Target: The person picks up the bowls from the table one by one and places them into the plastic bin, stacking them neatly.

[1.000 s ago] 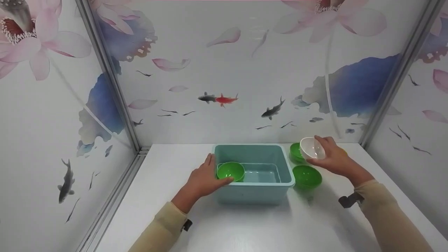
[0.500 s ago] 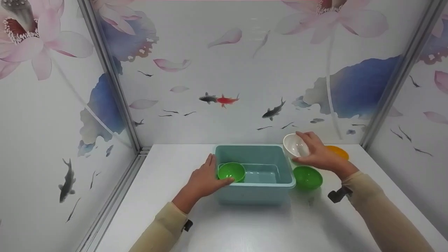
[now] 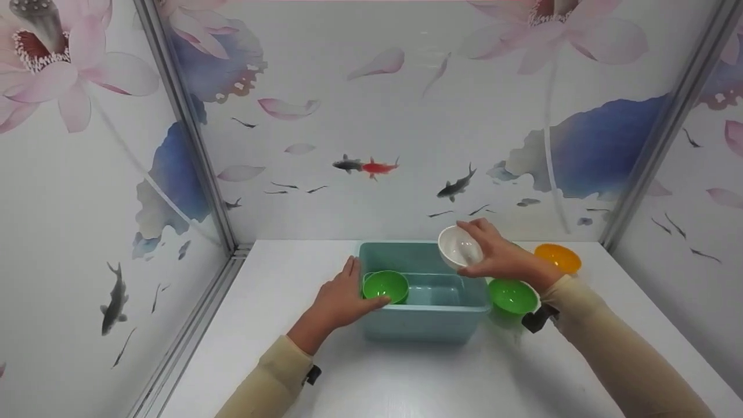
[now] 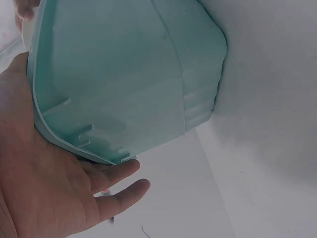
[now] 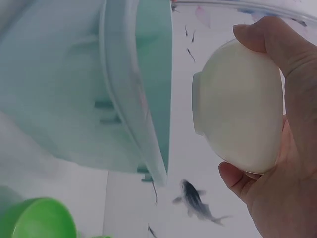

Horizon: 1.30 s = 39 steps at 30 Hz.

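A white bowl [image 3: 460,247] is held by my right hand [image 3: 498,252], thumb and fingers on opposite sides of its rim. In the head view it is tilted above the right part of a light blue-green plastic tub [image 3: 418,325]. The right wrist view shows the bowl's outer side and foot [image 5: 197,103] beside the tub's rim [image 5: 131,74]. My left hand [image 3: 336,299] rests on the tub's left rim with its fingers fairly straight, as the left wrist view [image 4: 54,186] shows. Inside the tub, at the left, sits a green bowl [image 3: 385,287].
Right of the tub, a green bowl [image 3: 513,296] stands on the white table [image 3: 406,383]. An orange bowl [image 3: 558,258] is farther back, and my right hand mostly hides another green bowl behind it. Printed panels [image 3: 377,116] enclose the table at the back and sides.
My right hand has carried the white bowl leftward, from above the green bowls to over the tub. The orange bowl has come into view. My left hand keeps its place on the rim.
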Motion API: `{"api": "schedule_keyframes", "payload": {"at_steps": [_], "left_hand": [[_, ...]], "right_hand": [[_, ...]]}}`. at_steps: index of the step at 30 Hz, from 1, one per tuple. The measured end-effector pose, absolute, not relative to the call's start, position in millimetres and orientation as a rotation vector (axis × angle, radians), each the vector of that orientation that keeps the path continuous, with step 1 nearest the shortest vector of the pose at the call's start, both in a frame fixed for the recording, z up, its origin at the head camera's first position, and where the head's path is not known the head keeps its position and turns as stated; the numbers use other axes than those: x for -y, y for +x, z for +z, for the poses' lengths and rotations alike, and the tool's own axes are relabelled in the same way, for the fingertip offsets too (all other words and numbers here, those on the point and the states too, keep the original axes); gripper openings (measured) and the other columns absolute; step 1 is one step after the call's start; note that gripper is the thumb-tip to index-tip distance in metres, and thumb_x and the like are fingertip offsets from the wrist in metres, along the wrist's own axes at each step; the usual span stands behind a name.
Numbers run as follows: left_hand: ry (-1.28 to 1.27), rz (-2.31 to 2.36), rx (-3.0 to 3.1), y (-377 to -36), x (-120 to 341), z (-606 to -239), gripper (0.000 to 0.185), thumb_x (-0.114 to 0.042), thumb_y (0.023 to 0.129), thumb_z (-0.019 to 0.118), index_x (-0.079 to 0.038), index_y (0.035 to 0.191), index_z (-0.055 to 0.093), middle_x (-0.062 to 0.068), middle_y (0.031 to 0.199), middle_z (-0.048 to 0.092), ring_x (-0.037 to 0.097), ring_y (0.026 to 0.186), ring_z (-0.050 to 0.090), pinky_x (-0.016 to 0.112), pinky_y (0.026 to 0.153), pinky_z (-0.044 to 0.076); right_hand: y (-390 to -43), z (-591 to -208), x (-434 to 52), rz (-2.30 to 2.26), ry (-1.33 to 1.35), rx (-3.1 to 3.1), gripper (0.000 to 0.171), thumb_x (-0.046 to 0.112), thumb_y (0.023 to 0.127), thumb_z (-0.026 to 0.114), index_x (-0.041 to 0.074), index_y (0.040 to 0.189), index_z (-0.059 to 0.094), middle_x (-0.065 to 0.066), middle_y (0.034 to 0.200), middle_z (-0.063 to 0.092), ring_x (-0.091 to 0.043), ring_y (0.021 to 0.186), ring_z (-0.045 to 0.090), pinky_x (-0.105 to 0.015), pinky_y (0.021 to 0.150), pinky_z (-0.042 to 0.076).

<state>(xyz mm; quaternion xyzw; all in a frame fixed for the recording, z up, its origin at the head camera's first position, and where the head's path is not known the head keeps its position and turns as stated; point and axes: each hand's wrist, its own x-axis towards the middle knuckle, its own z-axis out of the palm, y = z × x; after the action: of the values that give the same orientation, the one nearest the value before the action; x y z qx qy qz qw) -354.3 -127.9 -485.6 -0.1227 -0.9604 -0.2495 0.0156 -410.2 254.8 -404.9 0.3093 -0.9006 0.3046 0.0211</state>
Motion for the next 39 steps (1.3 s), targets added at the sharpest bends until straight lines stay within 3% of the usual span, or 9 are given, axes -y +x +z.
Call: {"api": "schedule_keyframes", "payload": {"at_steps": [6, 15, 29, 39], "left_hand": [[-0.396, -0.755, 2.983, -355, 128, -487, 0.133, -0.093, 0.088, 0.057, 0.0, 0.176, 0.017, 0.02, 0.182, 0.02, 0.042, 0.159, 0.042, 0.062, 0.119, 0.045], [-0.387, -0.755, 3.005, -356, 127, -489, 0.135, -0.096, 0.087, 0.055, -0.001, 0.176, 0.016, 0.019, 0.183, 0.019, 0.042, 0.16, 0.041, 0.065, 0.12, 0.043], [-0.378, -0.778, 3.007, -356, 128, -487, 0.135, -0.096, 0.087, 0.055, -0.003, 0.177, 0.016, 0.018, 0.183, 0.019, 0.043, 0.16, 0.04, 0.065, 0.12, 0.043], [-0.381, -0.761, 2.996, -357, 127, -484, 0.134, -0.093, 0.088, 0.058, -0.001, 0.176, 0.017, 0.019, 0.182, 0.021, 0.044, 0.157, 0.044, 0.065, 0.119, 0.044]], "right_hand": [[-413, -405, -233, 0.929, 1.055, 2.8, 0.109, 0.04, 0.084, 0.096, 0.014, 0.172, 0.038, -0.017, 0.158, 0.041, -0.04, 0.131, 0.053, -0.059, 0.105, 0.055], [-415, -406, -201, 0.875, 1.248, 2.776, 0.108, 0.034, 0.081, 0.096, 0.007, 0.169, 0.04, -0.02, 0.152, 0.045, -0.038, 0.127, 0.055, -0.054, 0.101, 0.056], [-427, -397, -173, 0.781, 1.268, 2.955, 0.109, 0.041, 0.084, 0.094, 0.02, 0.174, 0.035, -0.013, 0.157, 0.041, -0.034, 0.135, 0.052, -0.061, 0.109, 0.053], [-439, -399, -159, 0.624, 1.344, 3.032, 0.112, 0.045, 0.084, 0.091, 0.017, 0.174, 0.031, -0.018, 0.152, 0.041, -0.039, 0.131, 0.055, -0.056, 0.105, 0.054]]}}
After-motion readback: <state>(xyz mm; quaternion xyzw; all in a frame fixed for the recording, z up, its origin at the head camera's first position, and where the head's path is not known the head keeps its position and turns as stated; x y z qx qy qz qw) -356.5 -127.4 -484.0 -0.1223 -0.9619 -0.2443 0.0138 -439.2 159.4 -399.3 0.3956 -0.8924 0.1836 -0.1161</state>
